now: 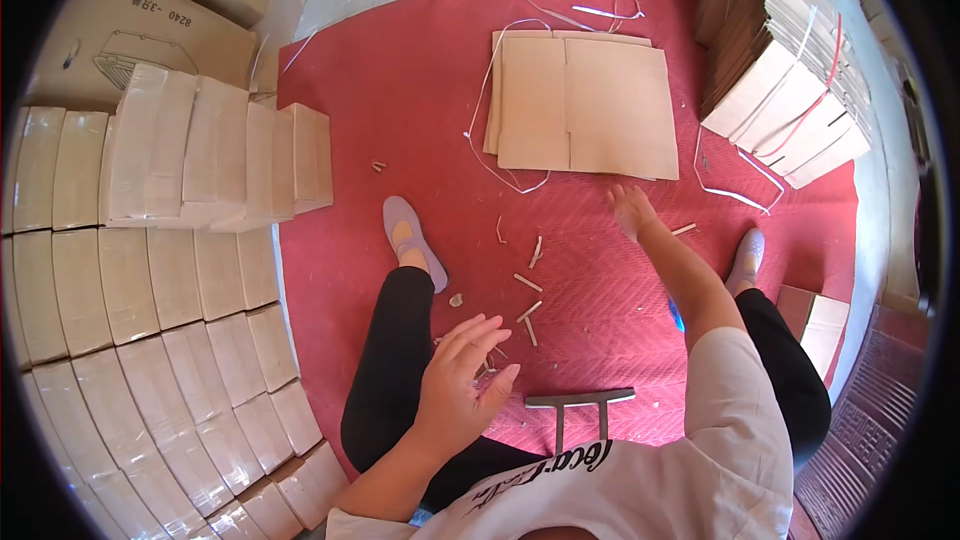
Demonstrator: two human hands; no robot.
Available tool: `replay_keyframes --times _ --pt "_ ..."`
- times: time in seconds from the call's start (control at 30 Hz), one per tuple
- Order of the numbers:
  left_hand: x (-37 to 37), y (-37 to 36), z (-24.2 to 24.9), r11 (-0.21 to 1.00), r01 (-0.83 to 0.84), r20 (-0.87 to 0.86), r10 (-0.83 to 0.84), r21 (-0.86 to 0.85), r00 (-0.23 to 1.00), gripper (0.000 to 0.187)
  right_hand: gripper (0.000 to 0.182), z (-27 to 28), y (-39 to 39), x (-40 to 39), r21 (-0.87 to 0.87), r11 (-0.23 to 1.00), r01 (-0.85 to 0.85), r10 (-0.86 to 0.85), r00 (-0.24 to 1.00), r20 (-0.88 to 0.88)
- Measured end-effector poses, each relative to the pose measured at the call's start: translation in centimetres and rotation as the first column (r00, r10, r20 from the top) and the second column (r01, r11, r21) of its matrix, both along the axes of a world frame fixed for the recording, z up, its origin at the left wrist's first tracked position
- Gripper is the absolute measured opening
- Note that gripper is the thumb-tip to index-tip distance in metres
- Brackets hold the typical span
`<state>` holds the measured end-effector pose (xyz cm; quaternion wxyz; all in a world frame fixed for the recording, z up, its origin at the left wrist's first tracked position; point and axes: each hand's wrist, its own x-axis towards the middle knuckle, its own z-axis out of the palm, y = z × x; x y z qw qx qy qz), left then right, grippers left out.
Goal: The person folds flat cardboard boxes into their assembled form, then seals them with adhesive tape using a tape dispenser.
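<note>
My right hand reaches forward on an outstretched arm, fingertips just short of the near edge of a small stack of flattened cardboard boxes. Its fingers are extended and nothing shows in them. My left hand is raised above my left thigh, thumb apart from the fingers, holding nothing. The cardboard lies flat on a red mat in front of my feet. White strapping runs loosely along the left side of the stack.
Closed cardboard boxes are piled high along the left. Upright flattened cartons, tied with straps, stand at the right. Small cardboard scraps are strewn on the mat between my feet. A metal frame bar is close in front of me.
</note>
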<state>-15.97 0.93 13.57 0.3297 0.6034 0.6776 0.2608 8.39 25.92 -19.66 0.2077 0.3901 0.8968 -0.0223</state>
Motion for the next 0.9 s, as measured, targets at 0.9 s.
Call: replay_keyframes --times 0.9 --pt "0.9 0.2 -1.6 0.98 -0.092 -0.008 0.095 0.179 0.995 0.027 0.021 25.5 1.2 -3.4 0.16 0.934 0.32 -0.201 0.839 -0.506"
